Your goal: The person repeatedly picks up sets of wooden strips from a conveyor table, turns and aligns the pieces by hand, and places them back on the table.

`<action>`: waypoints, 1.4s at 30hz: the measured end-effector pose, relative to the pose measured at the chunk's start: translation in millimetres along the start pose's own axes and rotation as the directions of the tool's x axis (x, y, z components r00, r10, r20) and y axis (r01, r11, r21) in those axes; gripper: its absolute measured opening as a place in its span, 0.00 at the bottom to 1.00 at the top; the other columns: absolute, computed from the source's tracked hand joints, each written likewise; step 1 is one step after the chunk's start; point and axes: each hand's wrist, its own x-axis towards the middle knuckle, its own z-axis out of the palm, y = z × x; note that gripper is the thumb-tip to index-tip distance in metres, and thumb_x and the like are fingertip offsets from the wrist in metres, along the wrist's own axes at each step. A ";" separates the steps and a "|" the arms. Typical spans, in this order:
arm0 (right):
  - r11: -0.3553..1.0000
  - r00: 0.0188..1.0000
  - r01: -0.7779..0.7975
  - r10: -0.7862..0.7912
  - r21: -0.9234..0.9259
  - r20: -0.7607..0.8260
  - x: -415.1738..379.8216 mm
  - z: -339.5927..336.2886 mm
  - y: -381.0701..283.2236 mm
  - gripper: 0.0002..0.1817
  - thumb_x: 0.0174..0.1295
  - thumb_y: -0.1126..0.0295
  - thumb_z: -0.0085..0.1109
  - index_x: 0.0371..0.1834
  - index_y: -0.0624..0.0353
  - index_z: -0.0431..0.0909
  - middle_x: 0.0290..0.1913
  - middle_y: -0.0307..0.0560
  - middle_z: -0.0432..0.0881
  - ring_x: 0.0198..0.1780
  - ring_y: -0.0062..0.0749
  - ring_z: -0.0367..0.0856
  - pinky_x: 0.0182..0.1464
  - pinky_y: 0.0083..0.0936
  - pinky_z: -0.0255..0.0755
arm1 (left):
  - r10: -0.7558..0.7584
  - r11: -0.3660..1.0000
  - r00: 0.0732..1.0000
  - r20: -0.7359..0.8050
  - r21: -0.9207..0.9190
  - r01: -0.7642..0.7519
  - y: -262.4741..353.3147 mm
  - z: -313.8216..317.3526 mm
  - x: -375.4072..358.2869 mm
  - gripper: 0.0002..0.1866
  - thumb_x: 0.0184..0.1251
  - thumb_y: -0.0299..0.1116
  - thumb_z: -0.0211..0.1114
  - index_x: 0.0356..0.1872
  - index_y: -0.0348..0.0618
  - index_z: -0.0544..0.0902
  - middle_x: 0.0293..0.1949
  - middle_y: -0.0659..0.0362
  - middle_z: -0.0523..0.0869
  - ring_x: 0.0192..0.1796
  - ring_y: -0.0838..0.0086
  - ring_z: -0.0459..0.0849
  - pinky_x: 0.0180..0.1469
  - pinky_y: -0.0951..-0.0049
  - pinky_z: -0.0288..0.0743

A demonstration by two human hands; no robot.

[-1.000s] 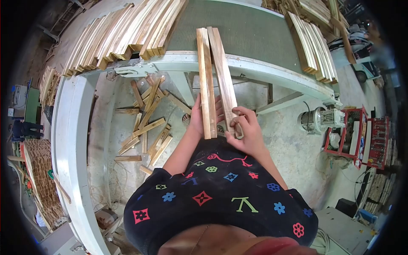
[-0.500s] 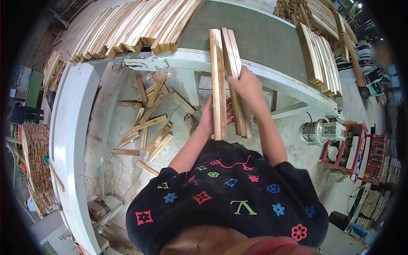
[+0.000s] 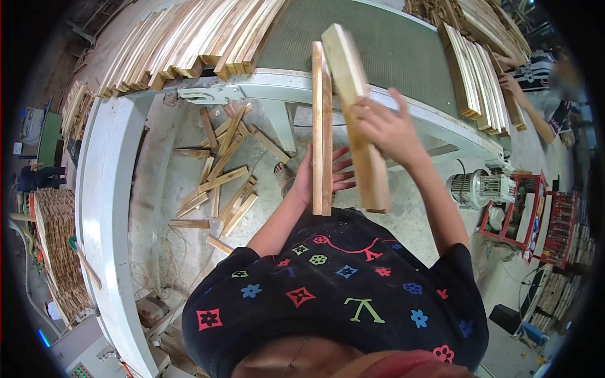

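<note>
Two long wooden strips (image 3: 317,126) lie side by side across the palm of my left hand (image 3: 304,179), their far ends overlapping the conveyor's front rail. The fingers of that hand spread out beneath them to the right. My right hand (image 3: 384,129) has hold of another wooden piece (image 3: 356,126), thick, tilted and blurred by motion. Its fingers curl over the top and one digit sticks up. A gap separates this piece from the strips on my left. Behind them is the green conveyor belt (image 3: 378,53) in its white frame.
A row of wooden strips (image 3: 189,38) lines the belt's left side, and a smaller group (image 3: 469,82) lies at its right. Beyond that, a person (image 3: 535,88) handles a strip. Offcuts (image 3: 220,173) litter the floor; a motor (image 3: 467,191) and red rack (image 3: 558,227) stand right.
My right hand has moved right, swinging its wooden piece away from the left strips and turning it. The left hand's fingers have spread further. The person at right has set their strip beside the group.
</note>
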 end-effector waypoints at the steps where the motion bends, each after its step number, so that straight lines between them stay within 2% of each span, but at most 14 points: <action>1: 0.999 1.000 0.009 -0.009 0.033 0.015 1.6 10.2 -8.9 0.10 0.58 0.69 0.60 0.42 0.43 0.75 0.58 0.28 0.80 0.69 0.24 0.74 0.79 0.52 0.46 | -0.013 0.999 1.000 -0.014 -0.048 0.012 -0.3 -3.2 1.0 0.49 0.66 0.78 0.44 0.72 0.45 0.68 0.67 0.43 0.75 0.66 0.46 0.77 0.65 0.40 0.74; 8: 0.915 0.989 -0.135 0.149 0.381 -0.009 -22.4 37.0 -31.0 0.19 0.59 0.68 0.62 0.54 0.48 0.76 0.67 0.47 0.74 0.67 0.42 0.74 0.72 0.46 0.63 | 0.065 0.984 0.998 0.023 0.166 -0.068 -5.2 6.5 0.0 0.49 0.70 0.76 0.37 0.79 0.50 0.57 0.72 0.41 0.69 0.70 0.44 0.73 0.68 0.43 0.71; 11: 0.394 0.712 -0.484 0.696 0.782 0.090 -19.1 57.4 -56.3 0.21 0.68 0.65 0.60 0.64 0.54 0.74 0.67 0.55 0.74 0.66 0.45 0.74 0.67 0.43 0.70 | -0.027 0.997 0.995 0.093 0.080 0.019 -6.1 -4.7 1.1 0.51 0.68 0.77 0.40 0.80 0.46 0.57 0.75 0.40 0.64 0.75 0.37 0.63 0.69 0.35 0.66; 12: 0.008 0.546 -0.544 0.763 0.839 0.347 -11.2 59.0 -65.8 0.28 0.72 0.61 0.59 0.72 0.58 0.68 0.66 0.58 0.74 0.62 0.39 0.78 0.59 0.35 0.76 | -0.039 0.996 0.992 0.123 0.079 0.030 -7.1 -10.9 2.8 0.52 0.67 0.78 0.39 0.79 0.47 0.58 0.75 0.42 0.64 0.75 0.37 0.63 0.70 0.35 0.66; 16: -0.407 0.488 -0.415 0.655 0.813 0.577 6.0 56.9 -74.2 0.33 0.69 0.63 0.65 0.75 0.58 0.67 0.65 0.54 0.75 0.64 0.34 0.74 0.65 0.32 0.69 | -0.050 0.992 0.996 0.071 0.118 0.041 -8.6 -11.9 -0.2 0.52 0.66 0.79 0.41 0.79 0.48 0.58 0.75 0.42 0.64 0.74 0.38 0.65 0.70 0.33 0.65; 20: -0.374 0.470 -0.475 0.657 0.796 0.589 1.9 63.1 -69.3 0.31 0.63 0.62 0.71 0.68 0.56 0.73 0.64 0.58 0.73 0.58 0.41 0.80 0.60 0.35 0.74 | -0.035 0.992 0.998 0.053 0.120 0.029 -8.0 -5.7 -4.9 0.53 0.64 0.80 0.42 0.80 0.49 0.57 0.74 0.40 0.66 0.72 0.38 0.69 0.70 0.42 0.68; 23: 0.576 0.740 -0.567 0.670 0.589 0.057 16.2 71.1 -41.5 0.30 0.63 0.60 0.70 0.66 0.59 0.74 0.61 0.58 0.75 0.61 0.48 0.75 0.67 0.41 0.66 | -0.051 0.993 0.996 0.073 0.108 0.043 -0.4 -6.1 -5.2 0.55 0.62 0.80 0.46 0.80 0.48 0.57 0.73 0.39 0.66 0.73 0.38 0.68 0.70 0.40 0.67; 26: 0.851 0.998 0.048 -0.059 0.523 0.005 88.7 51.6 -11.5 0.33 0.61 0.43 0.66 0.62 0.55 0.76 0.61 0.58 0.76 0.65 0.56 0.73 0.71 0.49 0.64 | -0.091 0.990 0.983 0.158 0.117 0.073 1.9 -13.9 -3.2 0.58 0.60 0.82 0.48 0.79 0.45 0.57 0.74 0.36 0.64 0.74 0.37 0.64 0.71 0.36 0.64; 28: 0.638 0.790 0.562 -0.602 0.526 -0.115 122.1 71.7 -10.3 0.38 0.55 0.33 0.63 0.55 0.55 0.78 0.48 0.55 0.81 0.55 0.50 0.79 0.65 0.48 0.69 | -0.116 0.993 0.977 0.177 0.031 0.112 0.6 -18.1 -0.2 0.59 0.58 0.82 0.49 0.79 0.44 0.57 0.73 0.37 0.65 0.75 0.37 0.64 0.71 0.36 0.63; 31: 0.468 0.156 0.609 -0.862 0.641 0.482 149.0 55.5 -26.2 0.39 0.58 0.32 0.59 0.62 0.51 0.76 0.52 0.51 0.83 0.64 0.52 0.77 0.67 0.47 0.70 | -0.113 0.987 0.988 0.102 -0.106 0.123 -3.7 -30.6 9.8 0.61 0.56 0.84 0.48 0.79 0.41 0.56 0.72 0.38 0.66 0.72 0.38 0.67 0.71 0.35 0.63; 32: 0.492 0.268 0.635 -0.863 0.595 0.428 149.2 57.4 -22.1 0.37 0.58 0.34 0.60 0.59 0.52 0.76 0.47 0.51 0.84 0.56 0.49 0.79 0.60 0.46 0.73 | -0.063 0.989 0.997 0.053 -0.130 0.070 -11.7 -55.7 16.3 0.62 0.56 0.84 0.48 0.79 0.40 0.57 0.72 0.38 0.67 0.71 0.39 0.69 0.70 0.35 0.64; 34: 0.546 0.460 0.668 -0.837 0.506 0.296 148.8 52.2 -14.6 0.33 0.59 0.37 0.63 0.54 0.55 0.75 0.38 0.50 0.85 0.41 0.44 0.84 0.44 0.43 0.80 | -0.030 0.995 0.997 0.065 0.096 0.024 -16.4 -55.1 21.4 0.59 0.58 0.82 0.50 0.78 0.41 0.59 0.71 0.42 0.69 0.69 0.45 0.72 0.70 0.39 0.66; 37: 0.935 0.921 0.016 -0.151 0.353 0.358 131.2 20.0 -10.8 0.26 0.64 0.45 0.62 0.52 0.56 0.74 0.39 0.56 0.85 0.38 0.48 0.85 0.37 0.40 0.80 | -0.116 0.987 0.927 0.357 -0.065 0.148 -15.9 -50.2 16.1 0.55 0.62 0.78 0.52 0.77 0.42 0.61 0.71 0.46 0.71 0.67 0.51 0.75 0.71 0.46 0.68; 42: 0.473 0.621 -0.781 0.657 0.408 0.427 78.7 15.7 1.9 0.21 0.74 0.55 0.54 0.53 0.65 0.71 0.40 0.68 0.83 0.40 0.57 0.86 0.41 0.44 0.77 | -0.017 0.982 0.987 0.162 0.188 -0.014 -16.9 -32.5 22.6 0.52 0.65 0.75 0.51 0.78 0.40 0.60 0.75 0.51 0.67 0.73 0.59 0.71 0.76 0.54 0.64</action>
